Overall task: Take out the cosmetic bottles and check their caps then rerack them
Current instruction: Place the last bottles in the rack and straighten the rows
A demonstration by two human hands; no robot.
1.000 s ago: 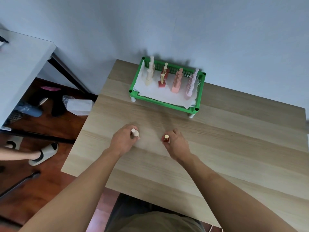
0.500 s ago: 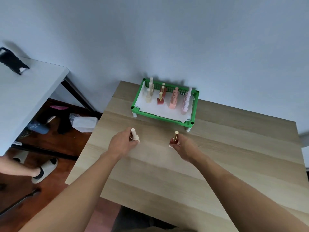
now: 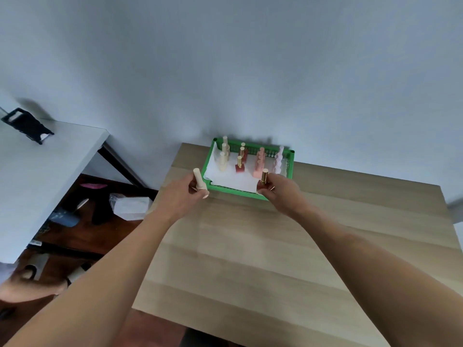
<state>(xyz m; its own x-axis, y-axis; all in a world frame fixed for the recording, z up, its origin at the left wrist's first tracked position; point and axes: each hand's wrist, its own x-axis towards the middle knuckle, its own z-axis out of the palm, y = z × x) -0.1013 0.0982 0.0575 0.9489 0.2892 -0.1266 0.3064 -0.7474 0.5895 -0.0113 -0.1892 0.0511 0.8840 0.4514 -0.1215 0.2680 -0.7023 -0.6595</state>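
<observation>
The wooden desk [image 3: 288,246] fills the lower middle of the frame, and at its far edge, against the wall, sits the green rack [image 3: 235,190] lined with white paper. Inside it stand four rows of bottles: cream at the left, red with gold caps, then peach, then pale pink at the right.

The left hand [image 3: 180,196] hovers at the rack's near left corner, its grip clamped around a cream bottle [image 3: 200,183] held nearly upright, cap up. The right hand [image 3: 280,194] is at the near right part of the rack, fingers pinched on a red bottle with a gold cap [image 3: 263,179], much of its body hidden by the fingers.

This looks like the reracking step. To do it well, each bottle should go down upright at the front of its own colour row: the cream one ahead of the cream row, the red one ahead of the red row, which lies toward the middle, so the right hand would need to shift left. Lowering straight down should avoid knocking the standing bottles, and the paper lining could slide if nudged.
</observation>
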